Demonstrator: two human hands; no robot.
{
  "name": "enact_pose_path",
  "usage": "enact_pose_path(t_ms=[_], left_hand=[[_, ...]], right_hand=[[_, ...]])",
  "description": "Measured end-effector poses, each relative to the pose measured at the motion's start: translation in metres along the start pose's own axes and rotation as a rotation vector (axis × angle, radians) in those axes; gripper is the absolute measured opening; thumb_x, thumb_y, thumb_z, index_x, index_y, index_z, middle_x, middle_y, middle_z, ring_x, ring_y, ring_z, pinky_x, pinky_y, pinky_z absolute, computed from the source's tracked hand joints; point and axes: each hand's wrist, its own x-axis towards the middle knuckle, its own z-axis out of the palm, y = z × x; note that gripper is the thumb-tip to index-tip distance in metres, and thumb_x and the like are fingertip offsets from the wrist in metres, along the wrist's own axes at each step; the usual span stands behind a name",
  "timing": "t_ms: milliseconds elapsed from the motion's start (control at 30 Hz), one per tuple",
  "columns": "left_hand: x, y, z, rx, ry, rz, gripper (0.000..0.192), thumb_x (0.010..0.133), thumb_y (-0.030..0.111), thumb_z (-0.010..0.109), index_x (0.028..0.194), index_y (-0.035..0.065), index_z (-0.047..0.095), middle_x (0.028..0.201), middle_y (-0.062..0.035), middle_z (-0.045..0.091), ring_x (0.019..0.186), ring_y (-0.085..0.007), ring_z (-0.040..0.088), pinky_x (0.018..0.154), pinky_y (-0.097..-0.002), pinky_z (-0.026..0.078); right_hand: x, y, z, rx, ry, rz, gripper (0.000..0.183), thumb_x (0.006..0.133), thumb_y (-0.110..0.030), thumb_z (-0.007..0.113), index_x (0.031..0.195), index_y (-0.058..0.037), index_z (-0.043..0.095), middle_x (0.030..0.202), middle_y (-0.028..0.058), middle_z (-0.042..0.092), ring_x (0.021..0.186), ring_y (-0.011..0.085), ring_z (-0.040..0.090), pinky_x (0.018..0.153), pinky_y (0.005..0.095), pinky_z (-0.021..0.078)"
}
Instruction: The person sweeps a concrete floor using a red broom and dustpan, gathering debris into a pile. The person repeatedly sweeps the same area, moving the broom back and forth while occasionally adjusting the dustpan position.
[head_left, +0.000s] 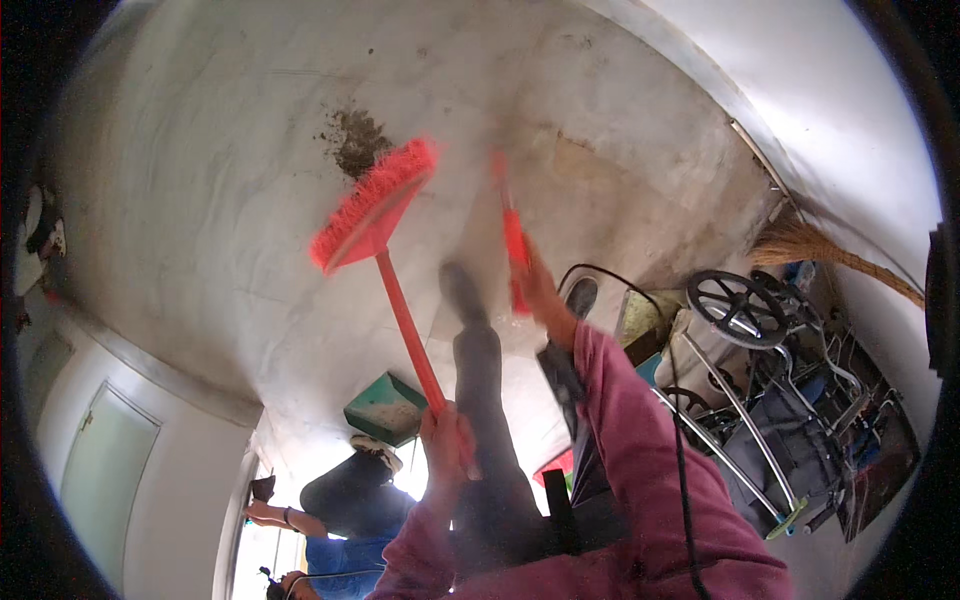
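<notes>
My left hand (446, 442) is closed around the red handle of a push broom (403, 322). The broom's head, with pink-red bristles, is up at the left, just beside a patch of dark dirt (358, 141) on the floor. In my right hand (538, 281) is a red-handled tool (514, 232) that points away from me; its far end is blurred, so its kind is unclear. Below the broom head, near my left hand, a green dustpan (386, 409) holds some pale dust.
A folded wheelchair (780, 420) leans at the right, close to a straw broom (832, 251) by the wall. Behind on the left is another person (352, 502) in a blue top. A black cable (679, 420) hangs along my right arm. Shoes (41, 225) lie at the far left.
</notes>
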Motion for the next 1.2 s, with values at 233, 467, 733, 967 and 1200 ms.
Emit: enact_pose_path(t_ms=[233,467,733,967,1200], left_hand=[[0.003,0.007,-0.005,-0.021,0.053,-0.005,0.014,0.088,0.022,0.043,0.081,0.0097,0.04,0.05,0.0001,0.04,0.035,-0.0085,0.038,0.029,-0.0218,0.03],[0.005,0.007,0.0,-0.005,-0.014,0.006,0.016,0.087,0.023,0.045,0.079,0.0103,0.041,0.05,0.0006,0.04,0.035,-0.0077,0.038,0.029,-0.0216,0.029],[0.003,0.0,-0.014,0.069,-0.05,0.05,0.015,0.087,0.021,0.045,0.079,0.0098,0.041,0.05,0.0003,0.041,0.034,-0.0077,0.037,0.029,-0.0201,0.029],[0.004,-0.006,-0.014,0.019,0.016,0.012,0.012,0.087,0.02,0.047,0.08,0.0112,0.042,0.055,0.0013,0.042,0.036,-0.0065,0.038,0.031,-0.0185,0.031],[0.01,-0.006,-0.012,0.015,-0.035,0.042,0.011,0.087,0.018,0.047,0.08,0.0111,0.042,0.053,0.0022,0.04,0.037,-0.0063,0.037,0.032,-0.0186,0.032]], right_hand=[[0.013,-0.073,-0.009,-0.017,-0.08,0.026,0.056,0.086,-0.02,0.045,0.137,-0.022,0.02,0.06,0.0028,0.045,0.042,0.0129,0.044,0.037,0.0286,0.0398],[0.085,-0.094,-0.051,0.169,-0.152,0.023,0.059,0.085,-0.021,0.047,0.137,-0.0238,0.019,0.063,0.0034,0.047,0.043,0.0132,0.045,0.038,0.0273,0.0394],[0.078,-0.099,-0.053,0.105,-0.243,-0.043,0.056,0.086,-0.021,0.045,0.136,-0.0228,0.02,0.061,0.0039,0.047,0.045,0.0131,0.046,0.038,0.0283,0.0386],[0.068,-0.055,-0.059,-0.263,-0.078,-0.191,0.049,0.085,-0.024,0.047,0.131,-0.019,0.03,0.059,0.0027,0.045,0.044,0.012,0.045,0.039,0.0274,0.0392],[0.119,-0.135,-0.043,-0.005,-0.192,-0.06,0.053,0.086,-0.023,0.047,0.134,-0.0188,0.025,0.061,0.0022,0.048,0.044,0.0105,0.045,0.038,0.0251,0.037]])
